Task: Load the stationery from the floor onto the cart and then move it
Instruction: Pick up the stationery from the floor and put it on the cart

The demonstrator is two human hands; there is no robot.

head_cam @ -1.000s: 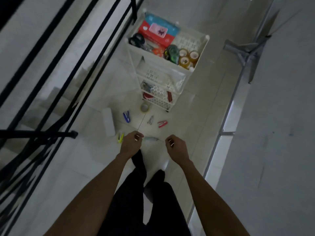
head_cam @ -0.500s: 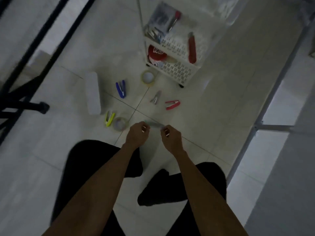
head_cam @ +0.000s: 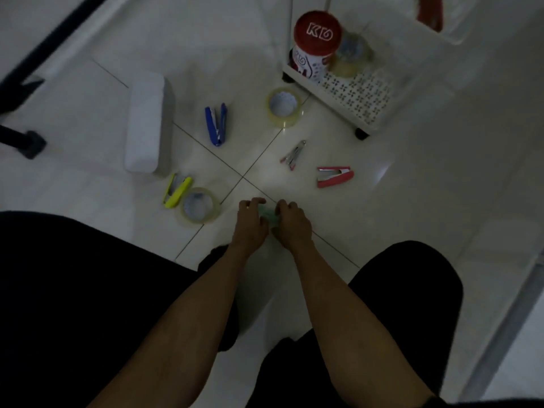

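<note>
My left hand (head_cam: 250,220) and right hand (head_cam: 291,222) close their grip together on a small greenish item (head_cam: 268,214) on the floor (head_cam: 382,216).

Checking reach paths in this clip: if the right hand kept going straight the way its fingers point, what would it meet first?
The right hand points up-frame and slightly left, so it would likely cross bare tile and first meet the small pink-and-metal stapler; floor depth makes this approximate.
</note>
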